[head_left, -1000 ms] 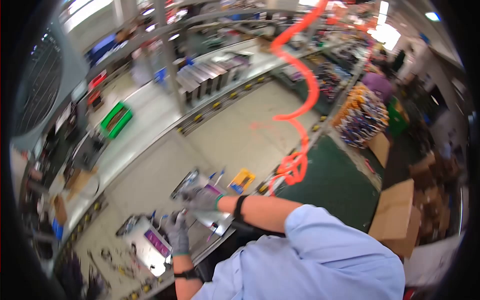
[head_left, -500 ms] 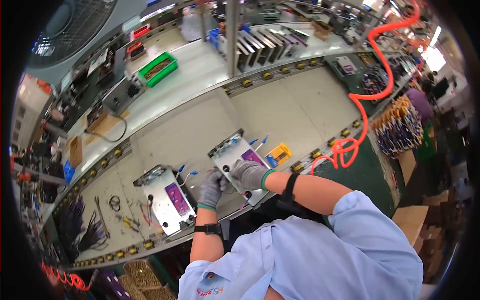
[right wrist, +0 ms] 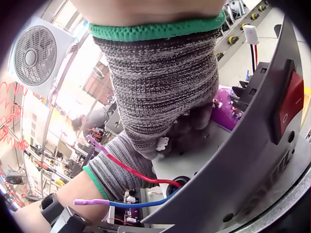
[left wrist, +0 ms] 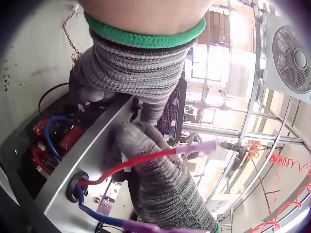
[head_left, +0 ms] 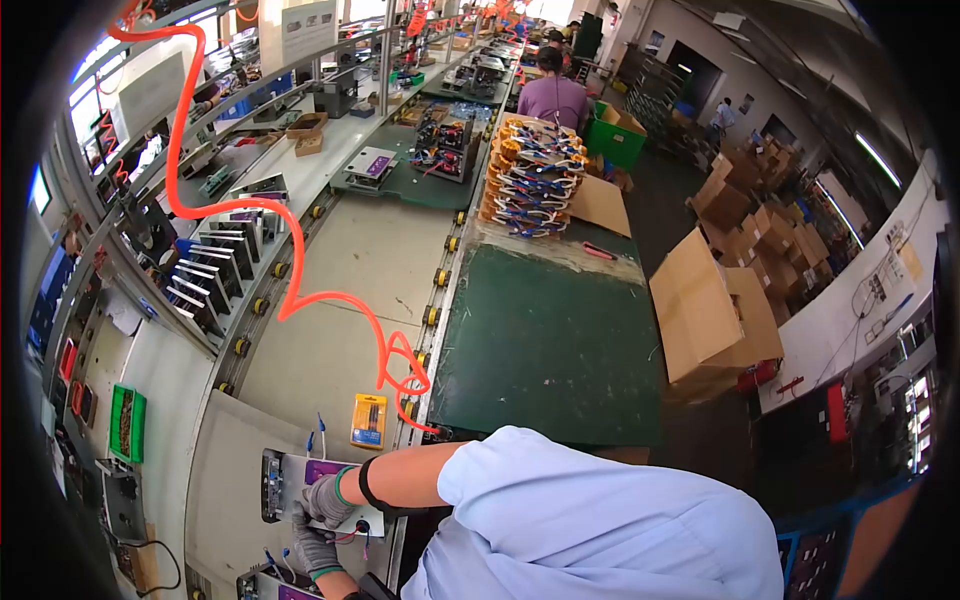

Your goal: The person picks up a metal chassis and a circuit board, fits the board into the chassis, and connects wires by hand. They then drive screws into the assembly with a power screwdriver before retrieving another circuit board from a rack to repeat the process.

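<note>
In the head view, both gloved hands are at a metal chassis (head_left: 343, 515) with a purple circuit board (head_left: 325, 470). My left hand (left wrist: 136, 68) straddles the chassis wall (left wrist: 87, 155), gripping its edge between thumb and fingers. My right hand (right wrist: 160, 92) is bent down over the inner plate, close beside the left hand. A small white connector (right wrist: 163, 143) sticks out at its fingertips, which are largely hidden. Red and blue leads (right wrist: 136, 172) with purple sleeves come out through a black grommet (left wrist: 77, 187) in the wall. A red rocker switch (right wrist: 291, 104) sits in the end panel.
A second chassis (head_left: 265, 582) lies at the lower edge of the head view. Beyond the hands is a yellow-and-blue pack (head_left: 369, 420). A coiled orange air hose (head_left: 300, 270) hangs over the line, with a green-topped bench (head_left: 550, 350) on the right.
The head view has swung to the right, bringing the green bench and cartons into fuller view. Both hands stay at the same chassis, the left hand now closer against the right.
</note>
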Tool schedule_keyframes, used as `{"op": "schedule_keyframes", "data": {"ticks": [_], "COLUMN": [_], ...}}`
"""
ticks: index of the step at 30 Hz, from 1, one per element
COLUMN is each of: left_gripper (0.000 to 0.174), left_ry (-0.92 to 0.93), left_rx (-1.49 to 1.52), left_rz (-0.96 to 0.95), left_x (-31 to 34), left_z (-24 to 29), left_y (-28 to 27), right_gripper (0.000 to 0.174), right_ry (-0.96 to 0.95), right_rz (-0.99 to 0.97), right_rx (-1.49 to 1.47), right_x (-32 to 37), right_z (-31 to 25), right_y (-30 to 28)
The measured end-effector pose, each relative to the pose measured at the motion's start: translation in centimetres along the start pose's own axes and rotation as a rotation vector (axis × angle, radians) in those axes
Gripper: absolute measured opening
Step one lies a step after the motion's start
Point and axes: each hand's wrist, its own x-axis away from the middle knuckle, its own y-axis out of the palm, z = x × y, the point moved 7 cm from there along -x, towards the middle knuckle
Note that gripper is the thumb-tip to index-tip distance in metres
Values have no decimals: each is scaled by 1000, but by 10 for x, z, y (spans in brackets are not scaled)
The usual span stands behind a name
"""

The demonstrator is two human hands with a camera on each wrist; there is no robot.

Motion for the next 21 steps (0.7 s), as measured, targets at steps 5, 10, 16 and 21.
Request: {"op": "schedule_keyframes", "data": {"ticks": [5,10,16,21], "left_gripper": [32,46,45,34], "left_ry": [84,261,538,521], "left_rx": [-71,-901,-756,-198], "left_rz": [158,420,199,247], "left_x": [-13,32,104,94], "left_z": [-3,42,76,33], "left_y": [-37,-29,70,-1], "right_gripper": [40,36,22,26], "right_ry": [-43,23,-33,-59], "right_rz": [0,5,285,434], "right_rx": [-48,-94,-210,-430], "right_x": [8,4,26,75], "right_z": [-5,2,-16,-34], "right_y": [-13,-14,-36,-67]}}
